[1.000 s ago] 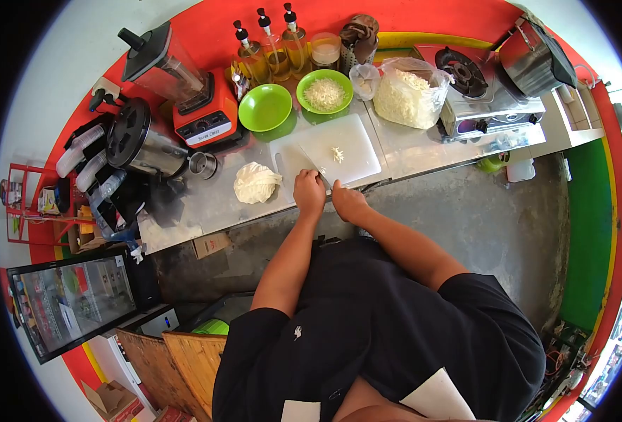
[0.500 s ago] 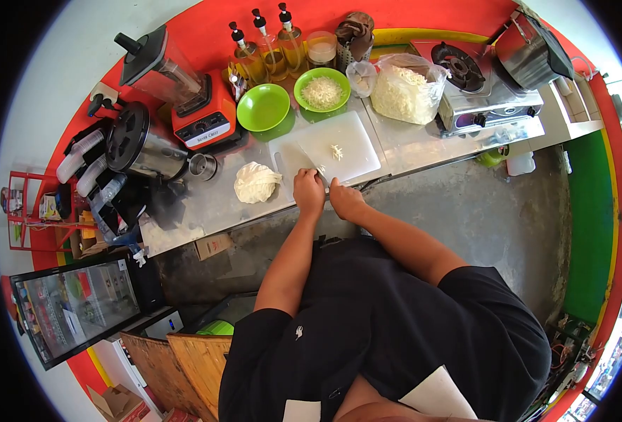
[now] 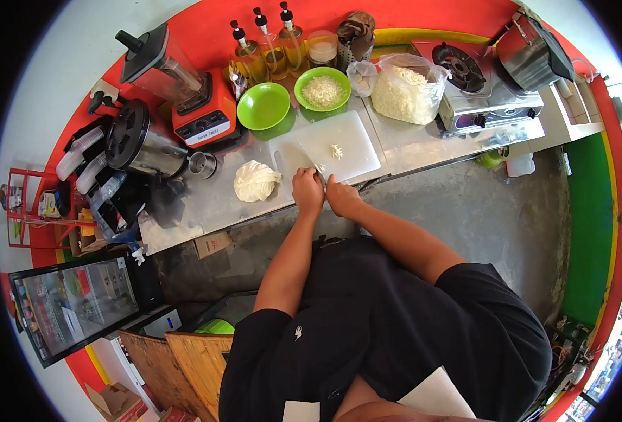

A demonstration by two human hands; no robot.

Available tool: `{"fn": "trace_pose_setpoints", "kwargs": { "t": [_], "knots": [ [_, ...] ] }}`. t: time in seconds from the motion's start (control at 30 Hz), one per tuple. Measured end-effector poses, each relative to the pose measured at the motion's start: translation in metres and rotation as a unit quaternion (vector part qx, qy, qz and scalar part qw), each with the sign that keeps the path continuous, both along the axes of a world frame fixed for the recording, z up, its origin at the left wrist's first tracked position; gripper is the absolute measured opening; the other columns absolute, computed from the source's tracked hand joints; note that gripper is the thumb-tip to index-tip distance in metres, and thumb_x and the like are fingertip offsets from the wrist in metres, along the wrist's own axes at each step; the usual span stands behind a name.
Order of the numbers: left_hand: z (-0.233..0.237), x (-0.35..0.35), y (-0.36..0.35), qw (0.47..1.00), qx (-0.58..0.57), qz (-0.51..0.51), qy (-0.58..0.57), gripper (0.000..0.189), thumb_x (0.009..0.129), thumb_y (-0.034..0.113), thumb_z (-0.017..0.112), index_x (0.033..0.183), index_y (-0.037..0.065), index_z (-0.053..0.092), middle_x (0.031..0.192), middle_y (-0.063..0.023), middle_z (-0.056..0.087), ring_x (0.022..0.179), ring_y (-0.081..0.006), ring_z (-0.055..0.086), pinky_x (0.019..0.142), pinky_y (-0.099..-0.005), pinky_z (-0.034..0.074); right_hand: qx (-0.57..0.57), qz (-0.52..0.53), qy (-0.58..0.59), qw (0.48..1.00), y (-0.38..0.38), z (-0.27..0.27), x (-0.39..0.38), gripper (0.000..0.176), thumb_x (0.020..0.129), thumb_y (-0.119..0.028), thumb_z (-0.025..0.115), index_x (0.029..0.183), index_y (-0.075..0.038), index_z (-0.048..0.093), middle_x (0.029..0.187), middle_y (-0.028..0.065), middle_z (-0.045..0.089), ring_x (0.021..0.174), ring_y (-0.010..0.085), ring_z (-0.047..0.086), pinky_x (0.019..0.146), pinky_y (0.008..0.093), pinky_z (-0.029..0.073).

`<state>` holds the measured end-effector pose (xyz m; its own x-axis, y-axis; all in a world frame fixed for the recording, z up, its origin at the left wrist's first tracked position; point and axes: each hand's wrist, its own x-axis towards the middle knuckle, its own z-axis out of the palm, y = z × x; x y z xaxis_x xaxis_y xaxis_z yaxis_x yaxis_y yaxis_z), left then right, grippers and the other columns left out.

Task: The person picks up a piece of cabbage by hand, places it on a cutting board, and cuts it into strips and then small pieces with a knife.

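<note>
My left hand point(image 3: 309, 191) is closed at the front edge of the white cutting board point(image 3: 359, 144); what its fingers hold, if anything, is hidden. Right beside it, my right hand point(image 3: 343, 197) is closed around the handle end of a knife point(image 3: 312, 155), whose thin blade slants back and left over the board. Small pale shreds point(image 3: 336, 151) lie in a little pile on the board. To the left of my hands, a pale piece of cabbage point(image 3: 256, 181) rests on the metal counter point(image 3: 216, 204).
Behind the board stand an empty green bowl point(image 3: 264, 107), a green bowl of pale shreds point(image 3: 322, 92) and a plastic bag of shreds point(image 3: 409, 89). A red blender point(image 3: 202, 116) and steel cup point(image 3: 202, 165) are left; a gas stove point(image 3: 490, 105) with a pot point(image 3: 529, 53) is right.
My hands have shifted very slightly at the board's front edge, the right one a little to the left. The shreds and the cabbage stay in place.
</note>
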<state>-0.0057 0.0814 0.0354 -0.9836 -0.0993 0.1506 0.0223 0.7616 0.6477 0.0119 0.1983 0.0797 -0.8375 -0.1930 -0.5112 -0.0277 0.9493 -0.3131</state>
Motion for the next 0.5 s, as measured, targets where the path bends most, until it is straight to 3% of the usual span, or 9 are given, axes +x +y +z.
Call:
{"fn": "trace_pose_setpoints", "kwargs": {
  "t": [0.17,0.27,0.33,0.5],
  "knots": [
    [-0.001,-0.003,-0.001,1.0,-0.009,-0.001,-0.02,0.01,0.089,0.009,0.061,0.092,0.006,0.07,0.099,-0.0092,0.066,0.099,-0.0343,0.061,0.082,-0.045,0.052,-0.028,-0.036,-0.009,0.999,-0.001,0.006,-0.011,0.036,0.085,-0.002,0.068,0.111,0.003,0.044,0.103,0.0289,0.07,0.102,0.0405,0.071,0.087,0.0464,0.057],
    [0.002,0.0,0.001,1.0,-0.023,0.011,-0.01,0.01,0.089,0.01,0.062,0.093,0.006,0.07,0.099,-0.0094,0.065,0.099,-0.0345,0.06,0.082,-0.0449,0.051,-0.012,-0.011,-0.018,1.0,0.001,0.012,0.002,0.035,0.086,-0.002,0.068,0.111,0.003,0.045,0.105,0.0291,0.07,0.102,0.0404,0.071,0.087,0.0468,0.057],
    [0.007,0.0,0.001,0.999,-0.035,0.019,-0.024,0.009,0.089,0.011,0.063,0.093,0.007,0.07,0.1,-0.0095,0.065,0.099,-0.0341,0.059,0.083,-0.045,0.052,0.022,0.009,-0.002,1.0,0.001,0.009,0.008,0.032,0.09,-0.007,0.063,0.113,0.004,0.045,0.102,0.0267,0.072,0.097,0.0379,0.073,0.081,0.0443,0.06],
    [0.007,0.0,0.0,0.999,-0.029,0.032,-0.025,0.011,0.088,0.013,0.064,0.096,0.008,0.07,0.099,-0.0096,0.066,0.099,-0.0344,0.06,0.082,-0.0461,0.052,-0.001,-0.016,0.008,1.0,-0.008,-0.001,0.0,0.032,0.09,-0.008,0.063,0.113,0.005,0.045,0.103,0.0272,0.071,0.099,0.0396,0.073,0.084,0.0455,0.059]
  ]
}}
